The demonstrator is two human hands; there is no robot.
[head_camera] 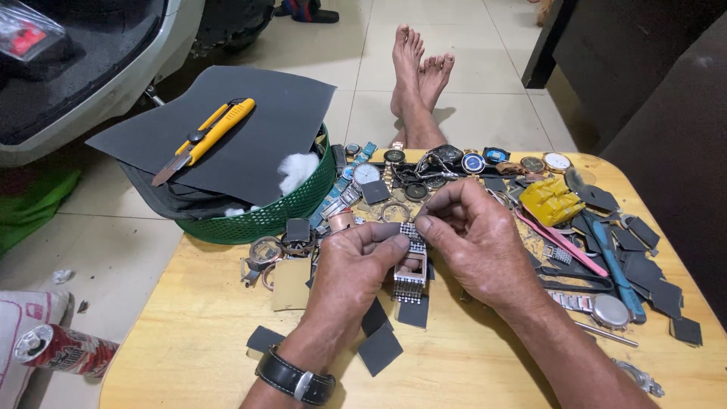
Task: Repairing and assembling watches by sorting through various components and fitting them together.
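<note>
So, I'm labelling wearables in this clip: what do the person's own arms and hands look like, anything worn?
Both forearms are bare, with no sleeves or gloves. The left hand has a black strap with a silver metal buckle around its wrist. The right hand shows no ring or band.

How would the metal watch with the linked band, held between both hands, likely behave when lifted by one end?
The metal watch would probably droop: its band is made of small links and already hangs below the left hand and right hand. It looks fairly heavy for its size, being all metal. The polished links may be somewhat slippery.
</note>
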